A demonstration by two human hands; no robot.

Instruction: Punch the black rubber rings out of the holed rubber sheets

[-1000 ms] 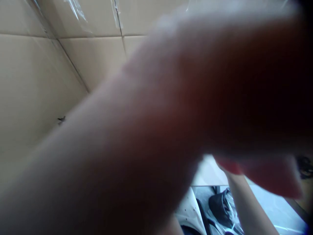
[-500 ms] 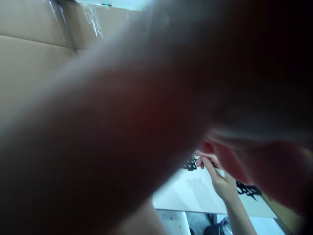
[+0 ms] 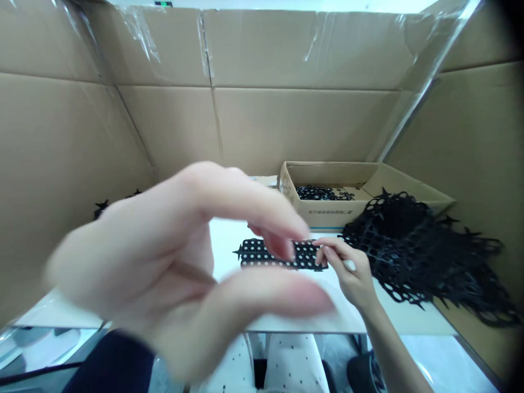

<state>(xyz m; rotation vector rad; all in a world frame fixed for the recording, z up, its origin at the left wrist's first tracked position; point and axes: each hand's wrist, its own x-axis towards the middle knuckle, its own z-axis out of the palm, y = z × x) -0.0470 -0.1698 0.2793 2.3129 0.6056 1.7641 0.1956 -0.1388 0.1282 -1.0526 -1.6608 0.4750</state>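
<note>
Very close to the camera, my left hand (image 3: 164, 245) is raised on the left, blurred, its thumb and curved fingers apart with nothing between them. Behind those fingertips a black sheet dotted with round holes (image 3: 303, 255) lies flat on the white table (image 3: 286, 305). At its right end is my right hand (image 3: 352, 273), thumb and forefinger pinched together at the sheet's edge. A small white object (image 3: 349, 265) sticks out between the right thumb and palm; the rest of it is hidden. Part of the sheet is covered by my left fingers.
A cardboard box (image 3: 327, 210) at the back right holds black ring-like pieces (image 3: 315, 192). Beside it lies a large heap of black netting (image 3: 417, 251) with star-shaped points. More black pieces (image 3: 100, 209) show at left. Cardboard walls (image 3: 307, 125) enclose the table.
My left hand, which blocked most of the view as a dark blur, has drawn back from the lens, uncovering the table, box and netting. My right hand stays at the sheet.
</note>
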